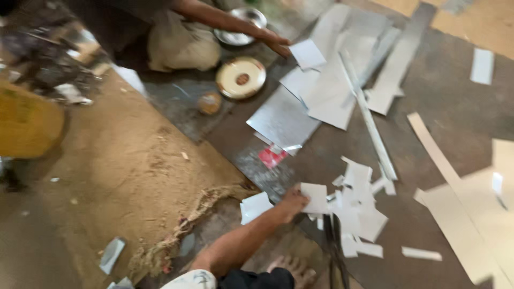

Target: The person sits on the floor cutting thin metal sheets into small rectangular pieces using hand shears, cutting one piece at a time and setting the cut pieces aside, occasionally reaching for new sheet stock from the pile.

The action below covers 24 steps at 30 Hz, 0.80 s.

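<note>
The view is blurred. My left hand (292, 203) reaches out from the bottom and is closed on a small square silver sheet piece (316, 198). That piece lies at the edge of a pile of several similar cut pieces (358, 214) on the dark floor. Another loose piece (255, 206) lies just left of my wrist. A bare foot (292, 267) shows below my arm. My right hand is out of sight.
Another person's hand (278, 43) at the top touches a silver sheet (308, 53). Larger metal sheets (284, 120) and long strips (369, 123) lie between us. A round golden lid (241, 77), a steel bowl (241, 27), a burlap mat (134, 166) and tan sheets (471, 214) surround them.
</note>
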Each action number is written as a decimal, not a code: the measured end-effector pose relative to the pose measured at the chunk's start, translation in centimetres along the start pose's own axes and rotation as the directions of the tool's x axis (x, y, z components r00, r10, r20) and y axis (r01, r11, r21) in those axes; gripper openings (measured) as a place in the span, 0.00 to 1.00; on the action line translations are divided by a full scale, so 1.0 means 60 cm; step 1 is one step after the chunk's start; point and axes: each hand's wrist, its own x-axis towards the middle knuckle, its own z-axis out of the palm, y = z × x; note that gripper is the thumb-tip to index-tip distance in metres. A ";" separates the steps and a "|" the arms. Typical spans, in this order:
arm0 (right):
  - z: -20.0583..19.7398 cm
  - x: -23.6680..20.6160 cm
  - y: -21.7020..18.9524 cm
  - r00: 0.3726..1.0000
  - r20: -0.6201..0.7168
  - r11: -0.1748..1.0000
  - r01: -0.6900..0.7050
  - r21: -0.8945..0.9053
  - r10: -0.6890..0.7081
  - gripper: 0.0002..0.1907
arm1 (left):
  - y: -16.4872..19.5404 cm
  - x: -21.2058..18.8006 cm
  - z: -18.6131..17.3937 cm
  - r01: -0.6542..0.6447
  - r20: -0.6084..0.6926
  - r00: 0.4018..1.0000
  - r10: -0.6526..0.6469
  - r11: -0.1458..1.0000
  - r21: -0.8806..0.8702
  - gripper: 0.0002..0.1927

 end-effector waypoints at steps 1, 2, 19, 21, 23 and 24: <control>-0.007 -0.001 0.010 1.000 -0.019 1.000 0.010 0.016 -0.010 0.47 | -0.010 0.002 -0.003 0.015 0.013 1.000 -0.015 0.999 0.046 0.15; -0.016 -0.004 0.020 0.999 -0.046 0.999 0.030 0.037 -0.029 0.48 | -0.017 0.000 0.001 0.045 0.076 0.996 -0.049 0.998 0.053 0.16; -0.132 -0.151 -0.141 0.872 -0.107 0.874 0.461 -0.153 -0.478 0.47 | -0.064 -0.070 0.085 -0.220 0.450 0.887 -0.107 0.758 0.614 0.22; -0.130 -0.136 -0.139 0.928 -0.054 0.928 0.365 -0.073 -0.369 0.50 | -0.022 -0.010 0.061 -0.225 0.344 0.939 -0.023 0.713 0.664 0.19; -0.134 -0.131 -0.118 0.911 -0.138 0.916 0.399 0.048 -0.390 0.50 | 0.047 0.072 0.012 -0.422 0.190 0.867 0.460 0.479 0.770 0.18; -0.139 -0.126 -0.107 0.900 -0.186 0.903 0.417 0.106 -0.394 0.50 | 0.085 0.112 -0.016 -0.366 0.062 0.772 0.633 0.364 0.857 0.24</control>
